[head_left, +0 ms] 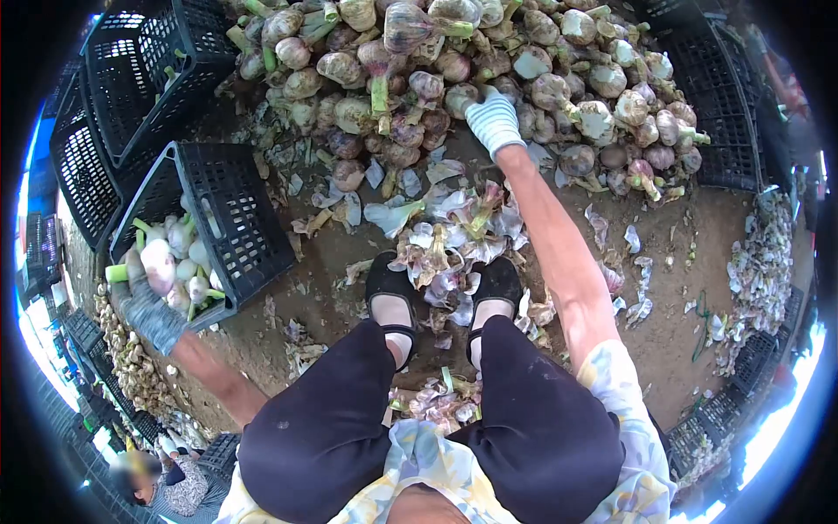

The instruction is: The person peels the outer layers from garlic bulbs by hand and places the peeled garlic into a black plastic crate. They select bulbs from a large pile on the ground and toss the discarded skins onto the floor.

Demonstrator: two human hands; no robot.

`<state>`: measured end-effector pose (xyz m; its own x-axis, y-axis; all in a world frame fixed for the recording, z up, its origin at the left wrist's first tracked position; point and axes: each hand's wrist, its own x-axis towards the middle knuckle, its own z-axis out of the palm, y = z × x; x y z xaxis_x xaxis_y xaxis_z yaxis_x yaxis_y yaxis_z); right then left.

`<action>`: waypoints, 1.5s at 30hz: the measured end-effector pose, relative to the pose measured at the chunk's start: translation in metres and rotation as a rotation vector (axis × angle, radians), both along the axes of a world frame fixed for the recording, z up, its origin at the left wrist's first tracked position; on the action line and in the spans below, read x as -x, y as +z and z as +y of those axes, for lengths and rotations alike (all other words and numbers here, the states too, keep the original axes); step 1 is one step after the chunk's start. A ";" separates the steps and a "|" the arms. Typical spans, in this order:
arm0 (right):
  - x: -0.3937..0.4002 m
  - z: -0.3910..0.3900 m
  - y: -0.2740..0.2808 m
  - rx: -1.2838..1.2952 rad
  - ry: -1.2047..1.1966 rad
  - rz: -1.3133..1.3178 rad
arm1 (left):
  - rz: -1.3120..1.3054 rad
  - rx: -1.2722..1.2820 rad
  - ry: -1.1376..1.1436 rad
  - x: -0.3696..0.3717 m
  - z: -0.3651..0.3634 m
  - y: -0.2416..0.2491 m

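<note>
A large heap of unpeeled garlic bulbs [349, 113] lies on the ground in front of me. My right hand [493, 120], in a white striped glove, reaches into the heap's near edge, its fingers among the bulbs and partly hidden; what they hold, if anything, is unclear. At the left, my left hand [150, 301], in a grey glove, is at the mouth of a tilted black crate [240, 210]. Its fingers are closed round cleaned garlic [158, 265] with a green stem. More white bulbs lie inside that crate.
Stacked black crates [131, 70] stand at the upper left, another crate [729, 105] at the upper right. Loose peels [454, 218] cover the ground before my shoes [393, 297]. A person [183, 485] sits at the lower left. A peel heap [759, 279] lies at the right.
</note>
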<state>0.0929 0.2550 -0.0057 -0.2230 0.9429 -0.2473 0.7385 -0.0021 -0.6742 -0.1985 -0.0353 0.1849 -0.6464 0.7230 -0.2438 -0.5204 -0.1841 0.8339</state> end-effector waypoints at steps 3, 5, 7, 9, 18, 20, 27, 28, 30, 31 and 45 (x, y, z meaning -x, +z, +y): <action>0.002 0.010 -0.027 0.131 -0.106 0.228 | 0.528 0.222 0.290 -0.032 0.015 0.010; -0.004 -0.014 -0.013 0.097 -0.120 0.285 | 0.857 0.377 0.490 -0.068 0.027 0.010; -0.012 -0.061 0.020 0.031 -0.154 0.419 | 0.616 0.428 -0.169 -0.108 0.058 -0.019; -0.014 -0.115 0.065 -0.103 -0.065 0.527 | -0.330 0.622 -0.528 -0.142 0.090 -0.072; -0.033 -0.145 0.086 0.755 -0.192 0.984 | 0.380 0.129 -0.465 -0.188 0.061 -0.129; -0.028 -0.152 0.082 0.819 -0.173 1.051 | 0.543 0.049 -0.394 -0.200 0.063 -0.127; -0.030 -0.168 0.070 0.762 -0.215 1.131 | 0.695 0.228 -0.303 -0.209 0.059 -0.114; -0.030 -0.170 0.075 0.765 -0.210 1.128 | 0.630 0.252 -0.302 -0.208 0.059 -0.116; -0.030 -0.175 0.088 0.629 -0.218 1.056 | 0.552 0.282 -0.253 -0.206 0.061 -0.119; -0.032 -0.176 0.083 0.612 -0.189 0.994 | 0.515 0.282 -0.268 -0.203 0.062 -0.120; -0.039 -0.157 0.055 0.231 0.285 0.526 | -0.751 0.555 -0.505 -0.168 0.063 -0.150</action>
<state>0.1318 0.0981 0.0493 -0.6040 0.7641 -0.2266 0.3024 -0.0434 -0.9522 -0.0301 0.0277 0.0353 0.1512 0.5309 -0.8338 -0.8466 0.5050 0.1680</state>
